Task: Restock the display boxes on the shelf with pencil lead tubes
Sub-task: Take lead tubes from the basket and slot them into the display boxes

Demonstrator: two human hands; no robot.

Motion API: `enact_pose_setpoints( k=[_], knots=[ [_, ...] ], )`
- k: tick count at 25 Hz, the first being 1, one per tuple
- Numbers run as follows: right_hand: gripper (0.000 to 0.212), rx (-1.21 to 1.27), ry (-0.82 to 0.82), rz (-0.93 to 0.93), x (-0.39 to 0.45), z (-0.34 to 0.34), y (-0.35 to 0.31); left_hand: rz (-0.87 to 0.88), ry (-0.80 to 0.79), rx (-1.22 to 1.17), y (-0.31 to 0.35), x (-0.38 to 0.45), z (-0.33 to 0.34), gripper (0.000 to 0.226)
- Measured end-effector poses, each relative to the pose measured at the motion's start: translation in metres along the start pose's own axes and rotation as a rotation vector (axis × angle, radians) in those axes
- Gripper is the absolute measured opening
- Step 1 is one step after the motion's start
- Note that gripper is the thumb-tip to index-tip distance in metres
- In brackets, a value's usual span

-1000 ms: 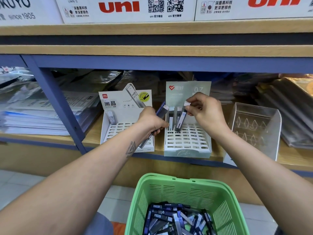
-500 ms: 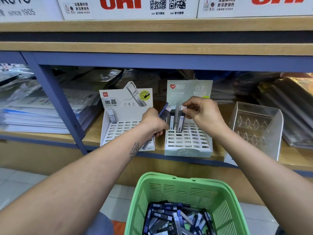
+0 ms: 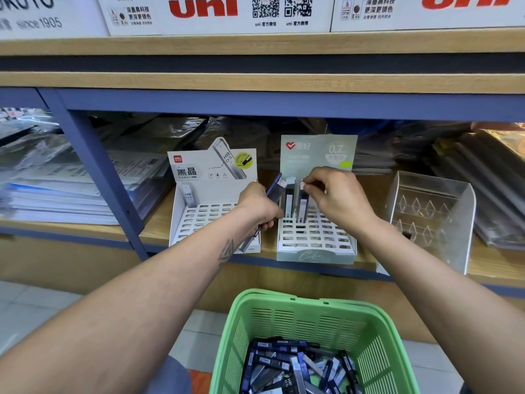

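Two display boxes stand on the shelf: a white HB 0.5 box on the left with one tube in its back row, and a pale green 0.7 box to its right. My right hand pinches the top of a dark lead tube standing in a back-row slot of the 0.7 box, next to another tube. My left hand grips a small bundle of dark tubes between the two boxes. A green basket below holds several more tubes.
A clear acrylic display holder stands to the right of the 0.7 box. Stacks of plastic-wrapped paper fill the shelf at left, dark folders at right. A blue upright post divides the shelf. White uni cartons sit on the upper board.
My right hand has brought its tube from tilted above the grid down to upright in a back-row slot of the 0.7 box. My left hand has hardly moved with its bundle.
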State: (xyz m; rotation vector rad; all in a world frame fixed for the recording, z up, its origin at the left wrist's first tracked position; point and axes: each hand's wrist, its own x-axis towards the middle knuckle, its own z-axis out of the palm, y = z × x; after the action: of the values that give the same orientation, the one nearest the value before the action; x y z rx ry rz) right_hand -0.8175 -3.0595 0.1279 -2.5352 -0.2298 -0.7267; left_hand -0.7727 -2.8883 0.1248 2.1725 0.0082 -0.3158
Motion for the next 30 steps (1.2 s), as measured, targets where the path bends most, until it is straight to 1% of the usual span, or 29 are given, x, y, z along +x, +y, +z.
enact_pose_setpoints(
  k=[4, 8, 12, 17, 20, 26, 28, 30],
  knots=[
    [0.007, 0.044, 0.075, 0.058, -0.0008, 0.0010, 0.0006, -0.009, 0.001, -0.013, 0.0005, -0.0017, -0.0014, 0.041],
    [0.008, 0.086, 0.064, 0.076, -0.0003, 0.0014, 0.0033, -0.013, -0.003, -0.027, 0.0004, -0.0031, -0.0019, 0.034],
    [0.013, -0.049, 0.036, -0.014, 0.0027, 0.0025, 0.0010, -0.011, -0.010, -0.041, -0.0001, -0.0018, -0.0017, 0.034],
    [0.014, -0.038, 0.052, 0.034, 0.0009, 0.0020, -0.0009, -0.012, -0.013, -0.053, -0.0027, 0.0021, -0.0011, 0.041],
    [0.013, -0.088, 0.049, 0.056, 0.0024, 0.0015, -0.0013, -0.008, -0.017, -0.061, -0.0029, 0.0027, -0.0011, 0.039],
    [0.019, -0.174, -0.017, -0.019, 0.0022, -0.0014, -0.0048, -0.011, -0.022, -0.065, -0.0015, 0.0008, -0.0028, 0.037],
    [0.023, -0.158, -0.009, -0.005, 0.0005, -0.0014, -0.0041, -0.012, -0.023, -0.061, -0.0022, -0.0009, -0.0033, 0.034],
    [0.028, -0.060, 0.024, 0.066, -0.0011, -0.0017, -0.0033, -0.009, -0.025, -0.064, -0.0027, -0.0021, -0.0045, 0.032]
  ],
)
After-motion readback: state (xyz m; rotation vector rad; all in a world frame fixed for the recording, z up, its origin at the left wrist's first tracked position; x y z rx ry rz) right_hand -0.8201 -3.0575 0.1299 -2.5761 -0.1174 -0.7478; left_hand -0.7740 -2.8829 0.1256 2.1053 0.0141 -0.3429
